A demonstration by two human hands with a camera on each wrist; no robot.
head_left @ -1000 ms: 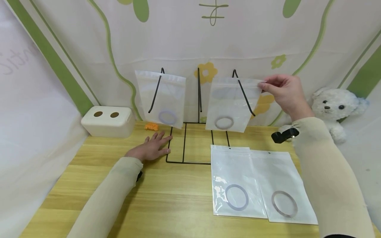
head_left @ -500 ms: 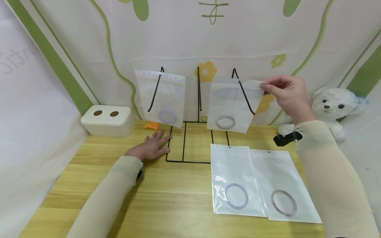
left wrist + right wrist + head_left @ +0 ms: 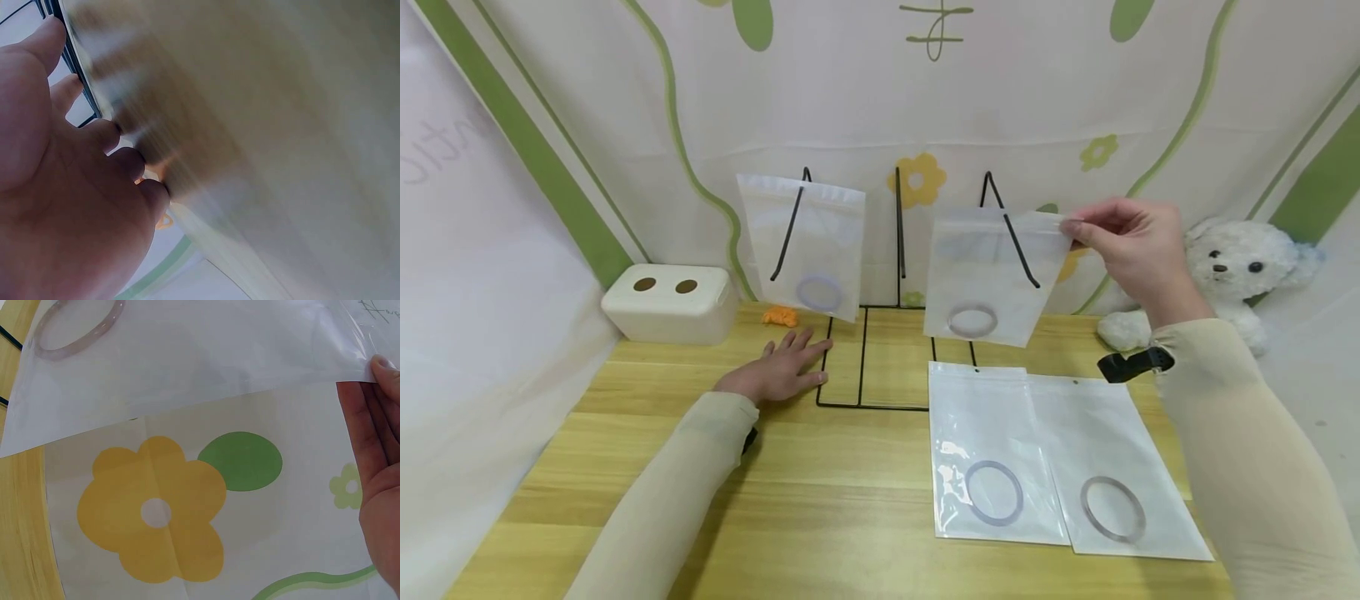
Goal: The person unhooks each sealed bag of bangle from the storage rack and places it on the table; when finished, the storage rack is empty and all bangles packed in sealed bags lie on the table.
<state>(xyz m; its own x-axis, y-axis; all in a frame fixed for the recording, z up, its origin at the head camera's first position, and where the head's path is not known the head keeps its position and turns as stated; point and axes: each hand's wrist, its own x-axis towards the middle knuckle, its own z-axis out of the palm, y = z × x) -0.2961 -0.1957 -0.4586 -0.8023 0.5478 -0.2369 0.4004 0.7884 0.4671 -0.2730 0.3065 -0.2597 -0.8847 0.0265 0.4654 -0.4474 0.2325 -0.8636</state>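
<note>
My right hand [image 3: 1131,250] pinches the top right corner of a clear-and-white zip bag [image 3: 966,267] between thumb and fingers. That bag hangs on the right prong [image 3: 1021,250] of a black wire rack, a pale pinkish bangle [image 3: 62,354] showing in its lower part. Fingers spread, my left hand [image 3: 778,372] rests on the wooden table, its fingertips at the left bar of the rack's base [image 3: 880,407]. A second zip bag [image 3: 827,237], holding a lilac bangle [image 3: 820,293], hangs from the left prong. The middle prong [image 3: 901,225] bears no bag.
Two more bagged bangles lie on the table at front right, a left bag [image 3: 985,425] and a right bag [image 3: 1086,429]. Behind are a white box [image 3: 673,308] with two holes, a small orange object [image 3: 780,317] and a white plush dog [image 3: 1236,267].
My right hand has moved a little right and down, drawing the zip bag outward along the right prong. My left hand has stayed in place.
</note>
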